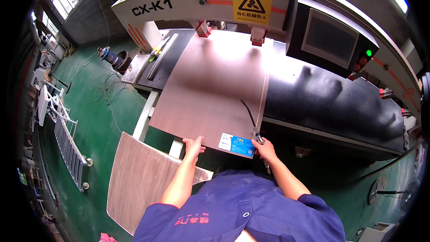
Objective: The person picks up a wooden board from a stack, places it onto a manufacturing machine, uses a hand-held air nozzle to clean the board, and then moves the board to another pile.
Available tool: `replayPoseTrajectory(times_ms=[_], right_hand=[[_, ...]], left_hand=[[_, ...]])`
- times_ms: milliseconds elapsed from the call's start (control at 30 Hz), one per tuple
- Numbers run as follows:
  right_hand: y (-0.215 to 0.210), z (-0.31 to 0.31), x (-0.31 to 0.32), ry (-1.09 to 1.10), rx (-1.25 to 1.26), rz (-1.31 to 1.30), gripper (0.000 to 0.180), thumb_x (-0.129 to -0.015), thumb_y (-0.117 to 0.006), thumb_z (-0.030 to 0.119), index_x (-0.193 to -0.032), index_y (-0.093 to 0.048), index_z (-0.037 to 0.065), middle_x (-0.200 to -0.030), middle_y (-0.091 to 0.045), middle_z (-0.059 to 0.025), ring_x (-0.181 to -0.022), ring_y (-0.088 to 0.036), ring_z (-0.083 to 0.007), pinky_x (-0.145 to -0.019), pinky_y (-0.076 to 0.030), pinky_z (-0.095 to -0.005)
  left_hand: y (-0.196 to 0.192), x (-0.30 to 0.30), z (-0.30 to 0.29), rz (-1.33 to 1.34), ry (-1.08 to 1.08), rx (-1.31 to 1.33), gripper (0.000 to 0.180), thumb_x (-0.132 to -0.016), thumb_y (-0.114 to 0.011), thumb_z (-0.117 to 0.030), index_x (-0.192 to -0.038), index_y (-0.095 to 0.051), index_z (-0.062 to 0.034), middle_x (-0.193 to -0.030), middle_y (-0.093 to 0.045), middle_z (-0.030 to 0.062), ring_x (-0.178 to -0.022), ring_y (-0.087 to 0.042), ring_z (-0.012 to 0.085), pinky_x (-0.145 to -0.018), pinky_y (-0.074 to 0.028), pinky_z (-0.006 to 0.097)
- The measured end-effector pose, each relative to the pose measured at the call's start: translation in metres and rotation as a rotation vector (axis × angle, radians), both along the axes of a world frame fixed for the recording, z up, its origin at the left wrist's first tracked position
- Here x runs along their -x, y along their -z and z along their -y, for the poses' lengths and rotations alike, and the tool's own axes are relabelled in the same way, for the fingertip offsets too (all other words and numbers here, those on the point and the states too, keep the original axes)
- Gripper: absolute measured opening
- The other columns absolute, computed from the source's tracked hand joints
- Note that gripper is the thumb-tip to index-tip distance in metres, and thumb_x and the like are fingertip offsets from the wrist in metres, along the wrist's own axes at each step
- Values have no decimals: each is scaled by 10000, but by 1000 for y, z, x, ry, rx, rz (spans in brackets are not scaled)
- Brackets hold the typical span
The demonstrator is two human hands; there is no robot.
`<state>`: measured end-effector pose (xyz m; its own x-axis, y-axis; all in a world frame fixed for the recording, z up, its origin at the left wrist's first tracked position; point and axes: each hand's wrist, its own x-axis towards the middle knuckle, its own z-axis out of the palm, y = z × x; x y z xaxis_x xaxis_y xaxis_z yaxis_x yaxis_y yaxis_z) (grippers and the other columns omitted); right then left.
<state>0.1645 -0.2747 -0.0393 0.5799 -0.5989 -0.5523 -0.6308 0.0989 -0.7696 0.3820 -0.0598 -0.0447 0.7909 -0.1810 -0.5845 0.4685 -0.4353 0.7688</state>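
A large brown wood-grain panel [210, 85] lies on the machine's black bed, its near edge jutting toward me. At that edge is my left hand [194, 147], fingers apart and holding nothing; whether it touches the panel I cannot tell. My right hand [266, 149] is closed around an air blow gun [258, 137] at the panel's near right corner. Its thin black nozzle points away over the panel. Under the gun, a blue and white label [236, 144] sits on the panel's near edge. The fingers' undersides on the right hand are hidden.
A white machine beam [179, 4] with a control screen [330, 40] spans the far side, with red-tipped clamps [257, 36] below. Another wood-grain panel [139, 179] stands at my left. Metal strips [162, 56] lie on the bed's left end. A grey wheeled rack [67, 148] is farther left.
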Motion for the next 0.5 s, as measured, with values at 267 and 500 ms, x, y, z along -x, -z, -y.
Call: replayPoseTrajectory(times_ms=[267, 500], right_hand=[[9, 1, -5, 90, 4, 54, 344, -836, -641, 396, -791, -581, 60, -600, -558, -26, -495, -534, -130, -443, -423, -295], [21, 11, -11, 89, 12, 36, 293, -859, -625, 366, -811, -577, 81, -630, -545, 5, -511, -504, -90, -407, -360, -243]], left_hand=[[-9, -1, 3, -22, 2, -38, 889, -779, -668, -242, -1245, -34, 172, -978, -542, 291, -687, -652, 248, -556, -542, 292], [-6, -10, -9, -27, 114, -21, 805, -775, -687, -268, -1168, -111, 135, -944, -545, 295, -669, -660, 260, -558, -543, 293]])
